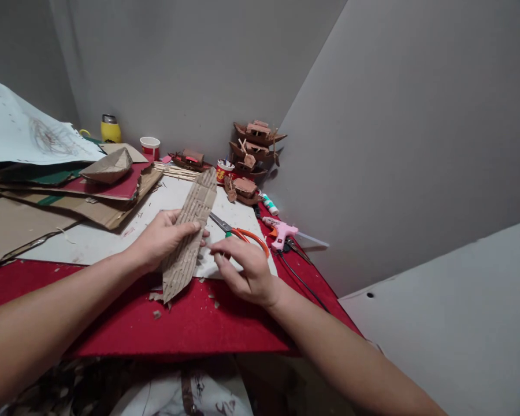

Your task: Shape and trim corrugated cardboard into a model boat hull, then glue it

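Note:
A long strip of corrugated cardboard [189, 231] with pointed ends is tilted upright in my left hand [162, 238]. The thumb presses on its ridged face and the other fingers pass behind it. Just right of the strip is my right hand [247, 268], its fingers curled in and thumb close to them. Whatever they may hold is too small to make out. Beyond that hand, scissors [242, 232] with orange handles lie on the white board [238, 211]. Small cardboard scraps [156, 314] are scattered on the red cloth [164, 335] below the strip.
Stacked cardboard sheets [108, 211] fill the left side, with a small cardboard boat hull [108, 167] on top. Brown model boats [260, 136] stand at the back. A pink glue gun [281, 232] with its cable lies at the right edge, near the grey wall [394, 144].

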### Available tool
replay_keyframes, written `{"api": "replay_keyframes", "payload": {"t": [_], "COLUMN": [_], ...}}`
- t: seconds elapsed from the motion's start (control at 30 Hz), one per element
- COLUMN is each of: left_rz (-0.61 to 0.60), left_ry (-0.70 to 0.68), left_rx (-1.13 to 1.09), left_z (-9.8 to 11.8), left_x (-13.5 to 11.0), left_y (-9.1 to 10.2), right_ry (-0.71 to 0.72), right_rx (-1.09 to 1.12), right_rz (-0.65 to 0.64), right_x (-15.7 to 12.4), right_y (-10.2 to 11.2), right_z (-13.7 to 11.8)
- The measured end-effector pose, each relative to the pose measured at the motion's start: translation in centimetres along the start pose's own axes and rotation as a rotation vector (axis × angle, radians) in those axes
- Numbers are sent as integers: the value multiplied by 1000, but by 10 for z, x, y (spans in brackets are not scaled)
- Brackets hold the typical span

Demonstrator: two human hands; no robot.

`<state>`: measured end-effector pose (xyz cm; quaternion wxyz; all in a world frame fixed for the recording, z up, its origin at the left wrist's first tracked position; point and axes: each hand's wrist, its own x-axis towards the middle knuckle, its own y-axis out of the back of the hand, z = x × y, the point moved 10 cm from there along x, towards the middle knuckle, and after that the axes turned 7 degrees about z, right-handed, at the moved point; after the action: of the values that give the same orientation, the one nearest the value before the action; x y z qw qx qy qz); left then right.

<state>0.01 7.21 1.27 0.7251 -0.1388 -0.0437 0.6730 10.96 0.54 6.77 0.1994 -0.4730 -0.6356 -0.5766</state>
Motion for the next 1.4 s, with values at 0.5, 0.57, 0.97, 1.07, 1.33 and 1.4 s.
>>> {"api": "replay_keyframes", "payload": {"t": [0.5,0.57,0.97,1.07,1.33,1.4], "left_rz": [367,363,303,291,228,154], "left_ry": [-397,-385,-315,-298,-174,-146], "left_rx": [-183,-155,-111,-110,-111,-101], "left_z": [73,68,54,52,36,32], "left_x": [15,16,20,19,13,11], "left_y": [71,69,60,57,43,33], "right_ry": [-107,4,-383,-378,189,91], "right_rx": [100,157,-46,-2,430,435], "right_rz": [-818,-820,-697,-762,-716,-533], "right_x": [-53,-56,-59,-67,-59,-37], "right_y": [-118,-130,-77,-87,-107,-82], "right_z": [-89,-115,-48,-57,-140,-121]}}
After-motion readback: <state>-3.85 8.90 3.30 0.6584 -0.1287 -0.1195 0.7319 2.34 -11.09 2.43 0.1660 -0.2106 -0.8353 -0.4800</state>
